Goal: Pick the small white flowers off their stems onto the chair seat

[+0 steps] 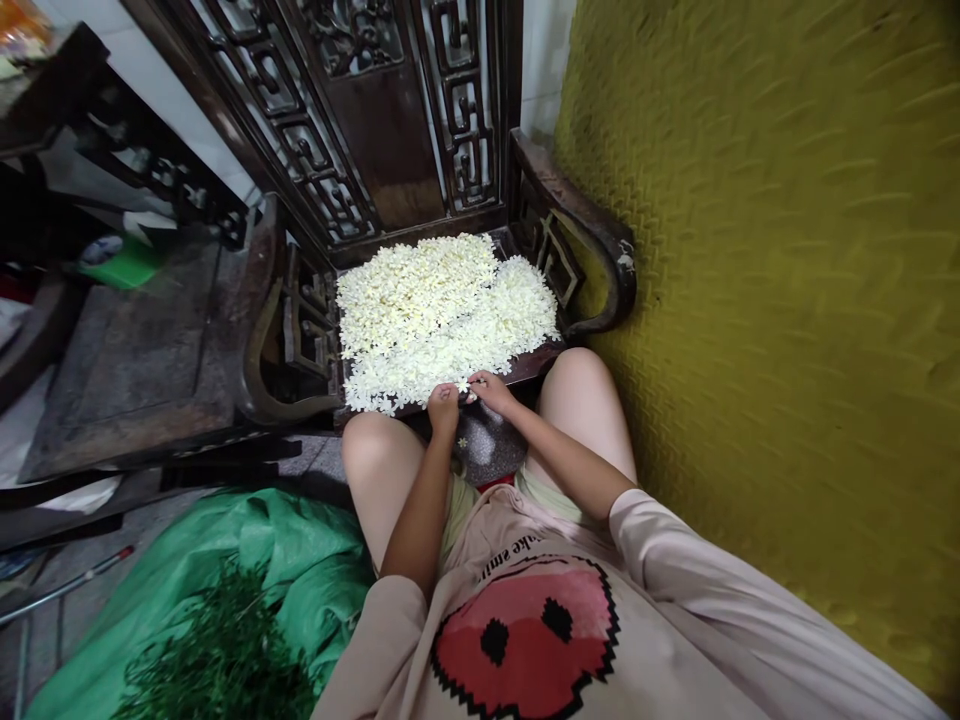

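A wide heap of small white and cream flowers (420, 300) covers the dark carved wooden chair (540, 365) in front of me. At the seat's front edge, a single white flower (463, 386) shows between my two hands. My right hand (493, 391) pinches it with its fingertips. Close on its other side is my left hand (443, 406), its fingers closed; what they hold is too small to make out. Below my hands, a loose small flower (462, 442) appears against the grey speckled surface (487, 450) between my knees.
To the left stands another dark wooden chair (142, 340) with a green container (124, 262) on it. Green leafy stems (217, 650) lie on a green sheet (292, 540) at lower left. A yellow textured surface (765, 300) rises close on the right.
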The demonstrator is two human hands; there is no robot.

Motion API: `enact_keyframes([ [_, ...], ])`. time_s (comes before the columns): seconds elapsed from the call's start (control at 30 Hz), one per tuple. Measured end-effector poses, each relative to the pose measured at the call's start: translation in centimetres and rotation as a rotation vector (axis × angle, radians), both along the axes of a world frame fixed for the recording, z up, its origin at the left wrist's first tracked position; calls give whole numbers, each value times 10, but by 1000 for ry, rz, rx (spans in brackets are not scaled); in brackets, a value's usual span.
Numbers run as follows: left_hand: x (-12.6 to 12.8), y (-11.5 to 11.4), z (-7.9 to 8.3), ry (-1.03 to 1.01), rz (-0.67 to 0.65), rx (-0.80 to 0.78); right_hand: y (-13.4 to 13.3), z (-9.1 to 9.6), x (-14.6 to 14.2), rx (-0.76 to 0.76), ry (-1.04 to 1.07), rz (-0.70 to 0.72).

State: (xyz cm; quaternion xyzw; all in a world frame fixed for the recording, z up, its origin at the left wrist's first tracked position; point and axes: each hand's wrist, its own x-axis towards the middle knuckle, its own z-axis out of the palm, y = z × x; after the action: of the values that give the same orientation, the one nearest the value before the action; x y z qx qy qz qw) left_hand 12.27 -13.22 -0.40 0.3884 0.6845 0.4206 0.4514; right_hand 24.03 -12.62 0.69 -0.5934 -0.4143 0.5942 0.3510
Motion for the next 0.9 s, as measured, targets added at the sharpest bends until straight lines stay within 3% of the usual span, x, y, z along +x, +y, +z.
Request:
enact_keyframes([
  [0.17, 2, 0, 0, -35, -14, 26, 0, -3, 2, 172, -90, 31],
  [0.53, 2, 1, 12, -363, 1, -145, 3, -16, 0, 160, 73, 85],
  [0.67, -3, 3, 8, -520, 10, -210, 4, -16, 1, 157, 105, 62],
  [0.9, -7, 4, 1, -580, -24, -232, 3, -14, 1, 138, 128, 53],
])
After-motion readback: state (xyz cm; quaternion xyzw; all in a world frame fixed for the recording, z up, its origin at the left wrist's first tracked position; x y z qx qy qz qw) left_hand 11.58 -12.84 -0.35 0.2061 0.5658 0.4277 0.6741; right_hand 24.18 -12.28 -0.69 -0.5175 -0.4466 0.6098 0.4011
